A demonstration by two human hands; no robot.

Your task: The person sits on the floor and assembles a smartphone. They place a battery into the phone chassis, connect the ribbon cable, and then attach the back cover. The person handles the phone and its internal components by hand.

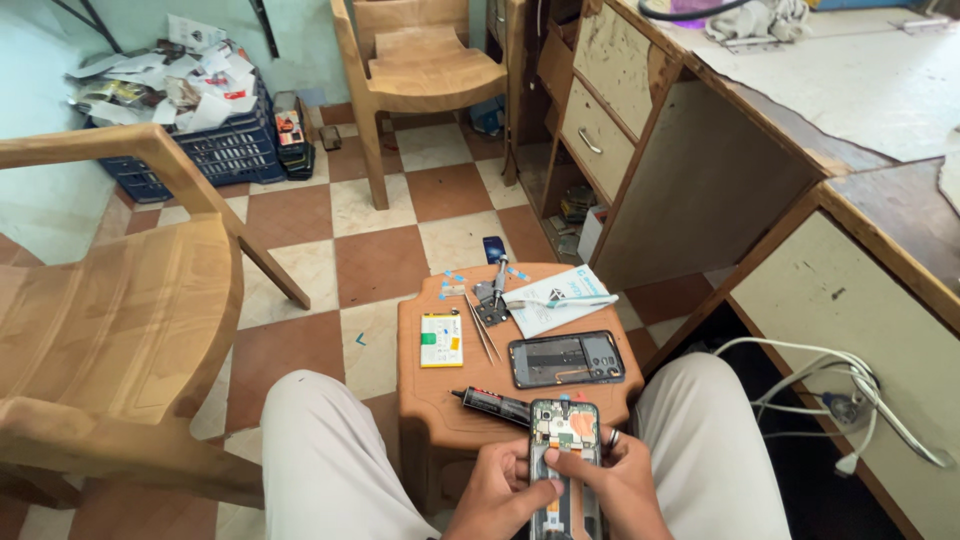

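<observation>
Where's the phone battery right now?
The battery lies on the left part of the small brown stool, just left of the tweezers.

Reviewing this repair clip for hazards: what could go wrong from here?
The opened phone is held by the left hand and right hand over the lap, not resting on the stool; a slip may drop it. The loose battery and tweezers lie close together near the stool's edge and could get knocked off.

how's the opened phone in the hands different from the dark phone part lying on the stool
The opened phone with bare green circuit board stands upright, gripped by left hand and right hand; the dark phone back cover lies flat sideways, untouched, on the small brown plastic stool. Both are slim rectangles.
</observation>
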